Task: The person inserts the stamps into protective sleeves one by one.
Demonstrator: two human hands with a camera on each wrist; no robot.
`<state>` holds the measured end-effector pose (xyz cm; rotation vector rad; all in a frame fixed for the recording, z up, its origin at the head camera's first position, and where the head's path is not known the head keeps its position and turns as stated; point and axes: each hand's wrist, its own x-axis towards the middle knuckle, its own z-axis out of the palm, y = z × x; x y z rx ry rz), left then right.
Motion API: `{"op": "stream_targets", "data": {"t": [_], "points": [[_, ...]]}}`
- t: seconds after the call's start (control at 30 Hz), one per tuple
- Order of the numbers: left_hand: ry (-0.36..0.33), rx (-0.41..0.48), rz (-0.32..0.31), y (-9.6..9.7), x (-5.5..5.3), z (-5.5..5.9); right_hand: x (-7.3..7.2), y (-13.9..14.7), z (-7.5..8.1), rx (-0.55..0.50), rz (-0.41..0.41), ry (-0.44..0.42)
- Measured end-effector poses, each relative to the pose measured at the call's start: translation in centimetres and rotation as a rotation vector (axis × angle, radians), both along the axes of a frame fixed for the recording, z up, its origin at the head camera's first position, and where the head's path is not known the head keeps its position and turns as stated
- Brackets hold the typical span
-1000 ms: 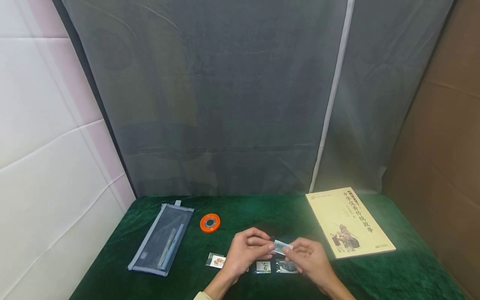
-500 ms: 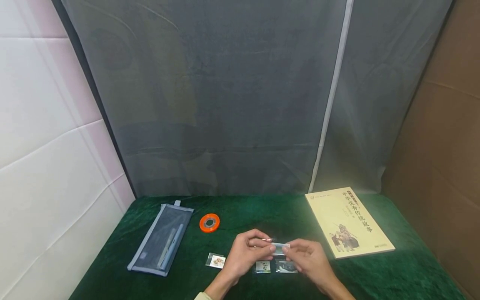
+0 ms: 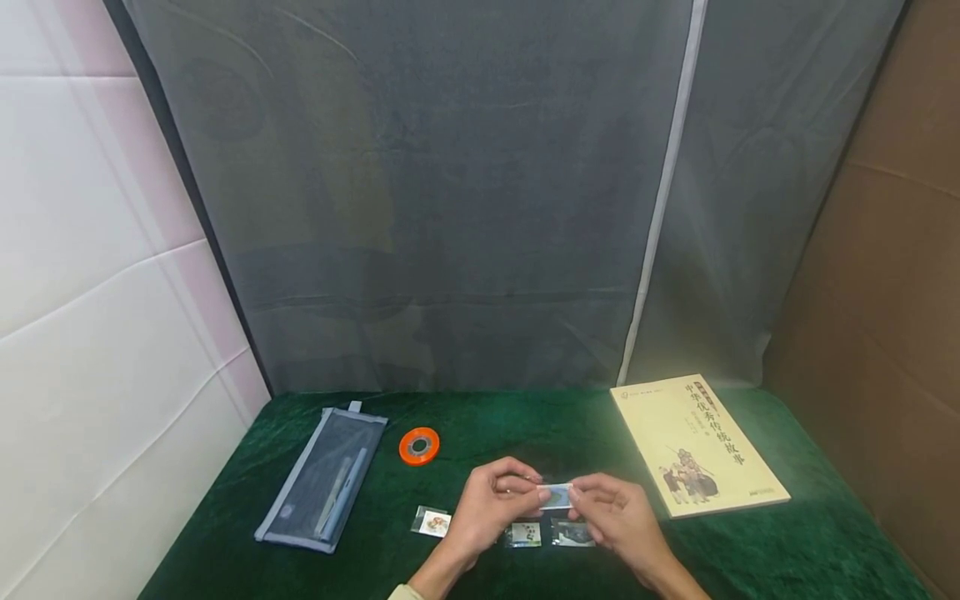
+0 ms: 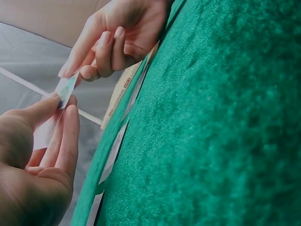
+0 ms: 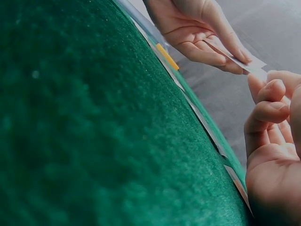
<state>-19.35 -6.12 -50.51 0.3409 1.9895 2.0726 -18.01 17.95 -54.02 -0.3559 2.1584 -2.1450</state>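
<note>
Both hands hold one small blue-and-white picture card (image 3: 557,497) above the table. My left hand (image 3: 491,508) pinches its left edge between thumb and fingers. My right hand (image 3: 618,517) pinches the right edge. In the left wrist view, the card (image 4: 67,88) spans the two sets of fingertips, and a pale, thin sheet (image 4: 44,134) also lies in my left hand. Below the hands, small cards in clear sleeves lie on the green cloth: one with an orange-brown picture (image 3: 433,522), one with green marks (image 3: 526,534) and a dark one (image 3: 573,533), partly behind my right hand.
A blue-grey mesh pouch (image 3: 322,479) with pens inside lies at the left. Beside it is an orange ring-shaped disc (image 3: 419,447) with a grey centre. A yellow book (image 3: 701,446) lies at the right. A grey curtain (image 3: 480,200) hangs behind the table.
The card has turned from a slant to nearly level, tipping edge-on midway and then showing its blue face again. Both hands stay in nearly the same place.
</note>
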Motion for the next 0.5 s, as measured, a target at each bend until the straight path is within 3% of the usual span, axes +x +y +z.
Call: {"op": "stream_targets", "data": {"t": [0.5], "points": [[0.011, -0.022, 0.021, 0.26, 0.24, -0.03, -0.05, 0.1, -0.11, -0.009, 0.032, 0.013]]}}
